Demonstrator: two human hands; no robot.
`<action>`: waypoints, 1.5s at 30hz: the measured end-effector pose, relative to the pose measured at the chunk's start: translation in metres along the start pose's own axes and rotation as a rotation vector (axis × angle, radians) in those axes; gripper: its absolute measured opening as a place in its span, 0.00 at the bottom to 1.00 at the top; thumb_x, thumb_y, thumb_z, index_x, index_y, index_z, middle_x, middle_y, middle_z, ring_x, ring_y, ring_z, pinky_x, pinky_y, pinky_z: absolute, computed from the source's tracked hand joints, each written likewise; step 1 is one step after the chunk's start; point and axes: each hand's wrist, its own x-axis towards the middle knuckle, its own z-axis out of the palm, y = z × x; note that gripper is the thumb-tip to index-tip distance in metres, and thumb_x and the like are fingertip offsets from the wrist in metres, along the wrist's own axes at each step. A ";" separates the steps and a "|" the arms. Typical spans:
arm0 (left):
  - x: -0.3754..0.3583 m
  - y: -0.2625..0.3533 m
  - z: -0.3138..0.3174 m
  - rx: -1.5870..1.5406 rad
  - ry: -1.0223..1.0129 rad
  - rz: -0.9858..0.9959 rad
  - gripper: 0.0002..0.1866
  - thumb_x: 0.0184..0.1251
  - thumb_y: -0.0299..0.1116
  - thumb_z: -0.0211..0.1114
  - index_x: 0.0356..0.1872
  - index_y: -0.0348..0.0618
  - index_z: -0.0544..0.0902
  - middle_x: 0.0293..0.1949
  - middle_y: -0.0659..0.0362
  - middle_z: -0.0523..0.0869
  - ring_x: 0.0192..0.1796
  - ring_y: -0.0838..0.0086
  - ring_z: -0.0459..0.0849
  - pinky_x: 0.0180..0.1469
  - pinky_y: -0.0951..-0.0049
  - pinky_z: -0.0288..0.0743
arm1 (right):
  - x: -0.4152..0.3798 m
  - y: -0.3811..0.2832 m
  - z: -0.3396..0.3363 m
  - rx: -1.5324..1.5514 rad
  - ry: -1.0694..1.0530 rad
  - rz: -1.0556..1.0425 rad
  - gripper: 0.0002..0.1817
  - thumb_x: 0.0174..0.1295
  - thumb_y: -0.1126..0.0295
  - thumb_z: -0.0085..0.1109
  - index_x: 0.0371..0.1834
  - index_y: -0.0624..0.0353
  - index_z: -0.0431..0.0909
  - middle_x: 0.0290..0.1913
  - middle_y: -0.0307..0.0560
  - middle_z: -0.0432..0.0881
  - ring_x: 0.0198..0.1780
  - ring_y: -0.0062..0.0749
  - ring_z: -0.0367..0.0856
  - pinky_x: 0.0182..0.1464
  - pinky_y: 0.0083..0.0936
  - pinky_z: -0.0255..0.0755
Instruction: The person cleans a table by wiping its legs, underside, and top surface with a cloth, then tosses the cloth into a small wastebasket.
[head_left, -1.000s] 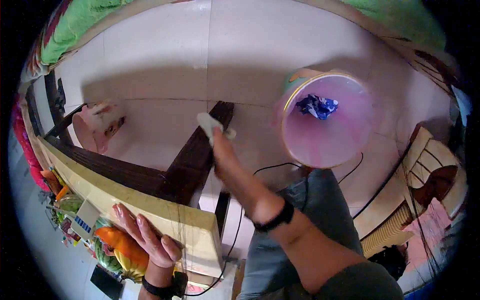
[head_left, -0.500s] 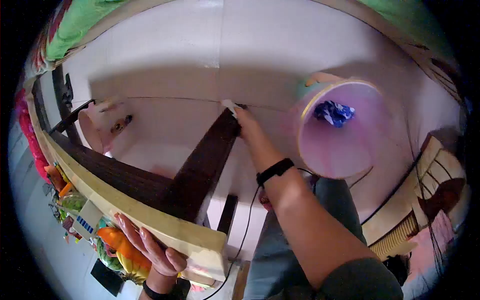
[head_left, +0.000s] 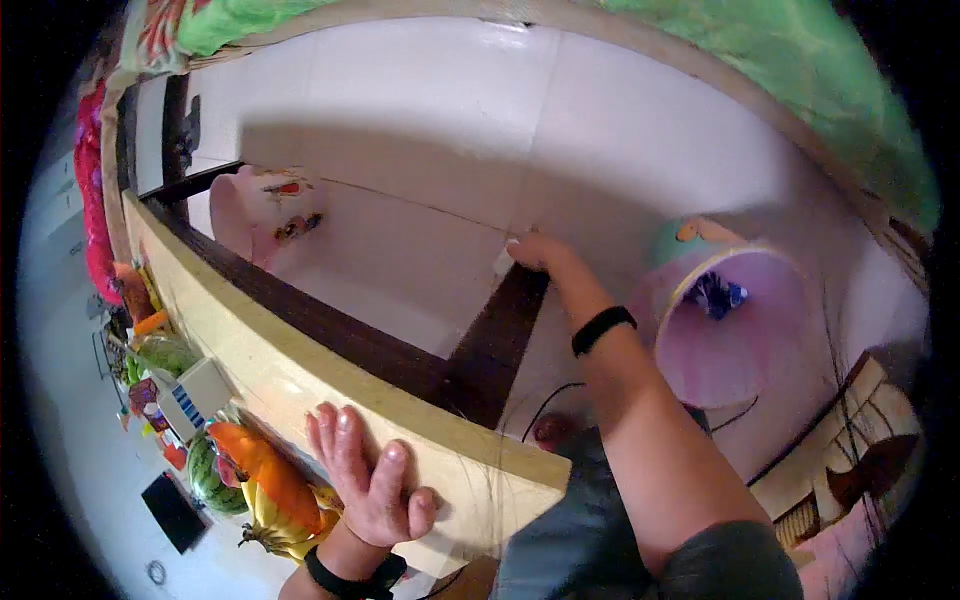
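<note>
My left hand [head_left: 370, 485] rests with spread fingers against the pale yellow tabletop [head_left: 330, 370] of a low table, and it holds nothing. Stretched down to the floor end of a dark brown table leg [head_left: 500, 340], my right hand [head_left: 535, 252] has its fingers closed around a white piece of cloth or tissue [head_left: 503, 260]. That white piece lies against the side of the leg; its exact kind is hard to make out. Beside my left hand on the wall or backdrop side are a papaya-like orange fruit [head_left: 262, 468], yellow bananas [head_left: 275, 520] and a watermelon [head_left: 210, 475].
A pinkish bin [head_left: 735, 370] with a crumpled blue-and-white wrapper [head_left: 715, 295] inside stands to the right. Another pale container [head_left: 235, 215] sits beyond the table frame. Green fabric [head_left: 790, 90] hangs along the far edge. A dark cable [head_left: 550, 400] runs near my leg.
The view has shifted, so the table and bin sit further right and lower. My left hand lies further onto the tabletop with fingers more spread. My right hand stays at the leg's lower end.
</note>
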 end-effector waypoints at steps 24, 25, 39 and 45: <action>0.001 -0.001 -0.002 -0.069 0.035 -0.038 0.24 0.63 0.48 0.47 0.60 0.57 0.72 0.66 0.45 0.61 0.69 0.48 0.55 0.69 0.44 0.36 | -0.048 -0.030 -0.018 0.141 -0.281 -0.577 0.21 0.61 0.55 0.44 0.35 0.61 0.80 0.28 0.49 0.81 0.30 0.34 0.77 0.37 0.34 0.70; 0.001 -0.001 -0.003 -0.062 0.034 -0.030 0.25 0.64 0.48 0.46 0.61 0.56 0.71 0.66 0.43 0.61 0.69 0.47 0.55 0.69 0.44 0.37 | -0.023 -0.020 -0.008 0.076 -0.227 -0.387 0.21 0.60 0.55 0.44 0.37 0.61 0.81 0.31 0.50 0.82 0.32 0.36 0.78 0.40 0.34 0.70; 0.006 0.004 -0.008 -0.045 0.036 -0.058 0.24 0.61 0.44 0.50 0.59 0.53 0.73 0.66 0.47 0.62 0.70 0.50 0.55 0.69 0.47 0.38 | -0.190 -0.104 -0.060 0.935 -0.114 -0.275 0.25 0.64 0.54 0.40 0.31 0.67 0.79 0.27 0.44 0.81 0.28 0.28 0.77 0.39 0.26 0.71; 0.009 0.008 -0.017 -0.077 0.041 -0.085 0.25 0.58 0.42 0.52 0.59 0.55 0.72 0.66 0.52 0.63 0.70 0.56 0.56 0.69 0.47 0.40 | -0.258 -0.111 -0.123 1.759 -0.389 -0.368 0.24 0.69 0.56 0.29 0.50 0.63 0.72 0.42 0.51 0.79 0.47 0.41 0.78 0.52 0.37 0.71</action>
